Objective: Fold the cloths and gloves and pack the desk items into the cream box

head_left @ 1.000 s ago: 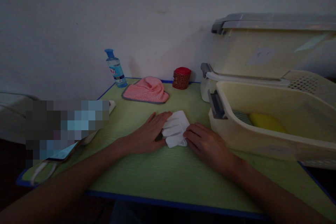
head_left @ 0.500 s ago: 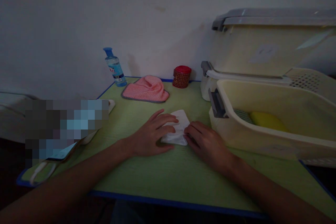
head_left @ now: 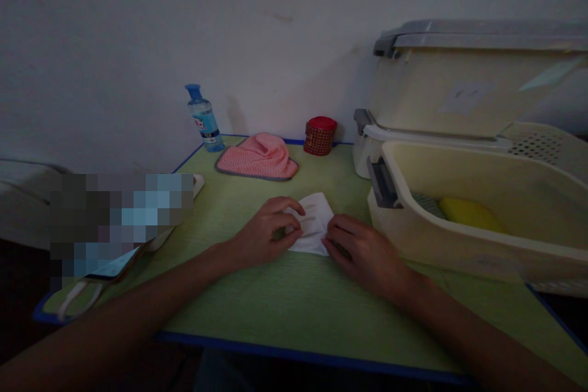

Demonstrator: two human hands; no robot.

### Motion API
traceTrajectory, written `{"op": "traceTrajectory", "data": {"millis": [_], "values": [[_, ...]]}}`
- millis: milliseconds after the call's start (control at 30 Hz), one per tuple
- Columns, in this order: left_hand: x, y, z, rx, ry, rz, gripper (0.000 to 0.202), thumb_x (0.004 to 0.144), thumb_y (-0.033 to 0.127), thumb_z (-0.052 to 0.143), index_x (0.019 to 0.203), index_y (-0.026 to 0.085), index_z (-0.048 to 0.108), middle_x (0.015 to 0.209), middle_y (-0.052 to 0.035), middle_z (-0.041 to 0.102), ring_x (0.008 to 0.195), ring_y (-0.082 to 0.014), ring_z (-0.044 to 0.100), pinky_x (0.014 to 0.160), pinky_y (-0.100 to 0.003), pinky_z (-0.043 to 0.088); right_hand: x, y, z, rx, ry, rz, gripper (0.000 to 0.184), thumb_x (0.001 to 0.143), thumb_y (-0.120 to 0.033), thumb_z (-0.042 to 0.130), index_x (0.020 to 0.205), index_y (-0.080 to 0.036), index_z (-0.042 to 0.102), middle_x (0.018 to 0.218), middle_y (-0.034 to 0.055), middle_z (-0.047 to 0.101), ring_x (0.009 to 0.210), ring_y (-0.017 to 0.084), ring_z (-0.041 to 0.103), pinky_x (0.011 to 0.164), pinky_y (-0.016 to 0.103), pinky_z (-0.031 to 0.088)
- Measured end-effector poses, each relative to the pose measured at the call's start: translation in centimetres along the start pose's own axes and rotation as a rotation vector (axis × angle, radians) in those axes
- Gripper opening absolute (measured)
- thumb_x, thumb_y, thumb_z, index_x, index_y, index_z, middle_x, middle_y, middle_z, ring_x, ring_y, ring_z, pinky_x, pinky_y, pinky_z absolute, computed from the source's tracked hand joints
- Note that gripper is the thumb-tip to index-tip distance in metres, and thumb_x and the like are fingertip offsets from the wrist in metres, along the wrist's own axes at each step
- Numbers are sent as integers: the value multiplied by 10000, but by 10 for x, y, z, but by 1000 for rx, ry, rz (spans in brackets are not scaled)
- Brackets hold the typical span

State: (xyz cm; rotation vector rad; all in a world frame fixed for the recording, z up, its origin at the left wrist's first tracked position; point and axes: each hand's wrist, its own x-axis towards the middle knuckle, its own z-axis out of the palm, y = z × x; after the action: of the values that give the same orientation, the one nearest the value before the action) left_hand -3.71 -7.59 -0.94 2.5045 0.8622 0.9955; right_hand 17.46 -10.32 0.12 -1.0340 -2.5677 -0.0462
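A small folded white cloth (head_left: 316,225) lies in the middle of a green table (head_left: 285,312). My left hand (head_left: 264,234) rests on the cloth's left side with its fingers curled, pinching the fabric. At the cloth's right edge, my right hand (head_left: 365,252) has bent fingers and holds that edge down. Both forearms reach in from the near side.
A pink cloth (head_left: 258,158), a blue-capped bottle (head_left: 204,119) and a red round tin (head_left: 320,135) stand at the back by the wall. Cream plastic bins (head_left: 478,239) fill the right side, one holding something yellow (head_left: 466,213). A phone (head_left: 114,263) lies at the left.
My left hand moved from lying flat beside the cloth onto it, and its fingers have curled in. The cloth now looks flatter and smaller. My right hand barely moved.
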Motion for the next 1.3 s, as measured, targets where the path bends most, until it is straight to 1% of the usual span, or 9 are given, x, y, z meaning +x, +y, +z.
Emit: {"op": "traceTrajectory", "data": {"millis": [67,133,267,400,500,567,800,1133,1300], "values": [[2,-7,3,-51,135,-186,79,797,161,481,810,155,558,907,-67,601,880,-160,563,819,-331,445,0,0,2,-5,12,11,175,862,-153,484,709,-146,571,725,33,555,647,131,535,584,241,417],[4,-16,7,-138,199,-354,113,775,149,470,866,155,537,863,-49,604,831,-151,565,782,-315,450,1,0,3,-8,11,19,166,859,-154,490,711,-150,565,725,31,555,639,129,533,573,240,412],[7,-28,11,-378,175,-556,137,748,139,463,880,151,498,832,-36,623,790,-140,586,744,-284,451,1,0,3,-15,0,12,154,854,-144,494,716,-146,561,736,34,559,631,128,537,567,242,412],[19,-27,10,-367,94,-680,170,737,136,472,891,122,542,818,-36,635,748,-135,578,690,-253,432,2,0,4,-11,-1,11,157,852,-137,489,712,-150,558,736,32,561,617,123,535,561,237,416],[34,-26,8,-268,-70,-695,160,757,168,467,803,110,609,736,-19,624,673,-131,543,618,-237,392,3,-1,6,-25,11,14,151,844,-130,497,708,-152,558,725,29,559,622,127,542,569,240,423],[44,-27,10,-242,-127,-688,177,761,193,476,727,109,628,663,-6,600,621,-126,515,569,-231,358,3,-1,6,-37,18,12,142,838,-125,505,709,-149,559,723,29,559,625,129,545,569,241,426],[58,-30,22,-313,-56,-704,113,695,187,583,737,95,634,650,-6,595,604,-112,515,560,-216,362,1,-3,4,-58,8,0,140,837,-117,497,714,-155,554,723,25,554,595,118,534,548,239,420],[61,-26,17,-468,-11,-699,15,685,116,585,696,113,575,598,27,561,546,-74,507,533,-187,366,2,-3,4,-70,3,4,137,839,-126,503,721,-146,570,741,28,571,587,112,521,539,236,409],[60,-23,11,-486,-60,-712,156,774,163,497,798,100,638,539,39,531,440,-55,417,422,-169,290,1,-3,3,-74,-16,17,153,850,-130,487,721,-150,568,749,28,574,607,114,532,557,238,414]]}}
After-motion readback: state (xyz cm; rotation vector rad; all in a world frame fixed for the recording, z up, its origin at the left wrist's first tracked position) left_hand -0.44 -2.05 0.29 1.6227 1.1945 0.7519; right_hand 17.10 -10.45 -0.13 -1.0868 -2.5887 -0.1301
